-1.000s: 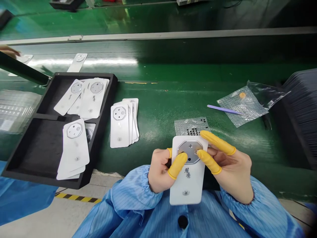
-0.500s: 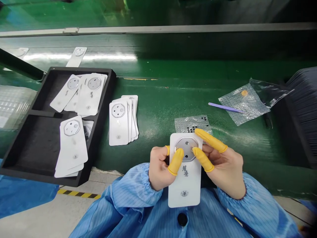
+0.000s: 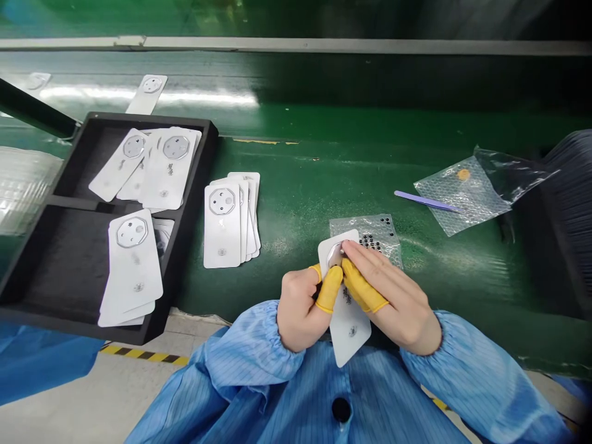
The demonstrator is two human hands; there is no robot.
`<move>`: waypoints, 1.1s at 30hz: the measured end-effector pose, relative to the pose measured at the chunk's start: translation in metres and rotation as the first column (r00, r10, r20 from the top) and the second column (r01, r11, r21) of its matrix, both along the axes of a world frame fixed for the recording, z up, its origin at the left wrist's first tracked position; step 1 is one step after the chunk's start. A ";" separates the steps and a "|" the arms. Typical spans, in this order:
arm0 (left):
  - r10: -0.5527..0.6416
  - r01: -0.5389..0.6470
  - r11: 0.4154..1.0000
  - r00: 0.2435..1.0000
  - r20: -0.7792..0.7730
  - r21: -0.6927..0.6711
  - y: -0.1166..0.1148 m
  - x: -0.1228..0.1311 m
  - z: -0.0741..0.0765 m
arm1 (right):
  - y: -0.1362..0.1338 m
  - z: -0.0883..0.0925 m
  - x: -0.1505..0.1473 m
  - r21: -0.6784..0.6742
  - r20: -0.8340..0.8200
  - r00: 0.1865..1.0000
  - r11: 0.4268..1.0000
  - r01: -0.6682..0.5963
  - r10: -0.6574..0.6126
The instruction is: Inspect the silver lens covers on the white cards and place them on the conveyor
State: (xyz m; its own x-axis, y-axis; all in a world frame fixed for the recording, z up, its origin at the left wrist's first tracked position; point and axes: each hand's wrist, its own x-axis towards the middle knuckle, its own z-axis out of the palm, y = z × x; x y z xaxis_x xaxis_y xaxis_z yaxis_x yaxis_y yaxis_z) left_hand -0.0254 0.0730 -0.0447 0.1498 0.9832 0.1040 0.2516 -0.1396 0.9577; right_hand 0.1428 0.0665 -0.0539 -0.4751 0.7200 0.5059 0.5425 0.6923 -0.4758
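A white rounded panel [image 3: 352, 336] with a silver octagonal inset and small dark printing is tilted in front of my body. My left hand [image 3: 305, 308] grips its left edge, the thumb in a yellow finger cot lying over the inset. My right hand [image 3: 391, 293] is closed against the panel's right side, its fingers together and bent over the inset. Those fingers hide much of the inset, and whether they pinch anything small is hidden. Just behind the panel lies a bubble-wrap sheet [image 3: 340, 226] dotted with small black round pieces.
Left of my hands, several similar panels [image 3: 222, 237] lie fanned on the green bench [image 3: 287, 191]. A black two-compartment tray [image 3: 50, 259] holds more panels. On the right are purple tweezers [image 3: 423, 200], another bubble-wrap piece [image 3: 481, 200] and a dark ribbed stack [image 3: 571, 197].
The panel has turned from facing me squarely to a slant. My right hand has moved left over the inset, its fingers now together instead of spread. The whole view has shifted slightly.
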 end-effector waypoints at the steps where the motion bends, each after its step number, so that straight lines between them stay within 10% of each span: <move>1: 0.007 -0.007 1.000 1.000 -0.008 -0.005 0.001 -0.001 -0.001 | 0.003 -0.002 -0.002 -0.001 -0.013 1.000 1.000 -0.019 0.019; 11: 0.068 0.017 0.930 0.973 0.219 -0.367 0.013 -0.005 -0.022 | 0.025 -0.033 -0.009 -0.013 -0.216 0.975 0.998 0.056 -0.058; 20: 0.167 0.045 0.855 0.919 0.356 -0.517 0.021 -0.008 -0.015 | 0.034 -0.007 -0.014 -0.504 -0.468 0.814 0.860 0.075 -0.345; 29: 0.235 0.069 0.840 0.848 0.475 -0.538 0.017 -0.011 -0.027 | 0.056 -0.004 0.013 -0.416 -0.341 0.794 0.839 0.352 -0.503; 33: 0.266 0.069 0.852 0.796 0.543 -0.519 0.010 -0.013 -0.024 | 0.042 0.007 0.010 -0.479 -0.381 0.805 0.842 0.248 -0.454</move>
State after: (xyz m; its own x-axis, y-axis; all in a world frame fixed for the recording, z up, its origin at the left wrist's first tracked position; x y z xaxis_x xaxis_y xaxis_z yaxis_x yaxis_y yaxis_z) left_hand -0.0385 0.0832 -0.0691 0.1250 0.9246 -0.3598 -0.3847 0.3795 0.8414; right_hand 0.1528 0.1081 -0.0473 0.0686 0.9693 0.2362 0.3523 0.1980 -0.9147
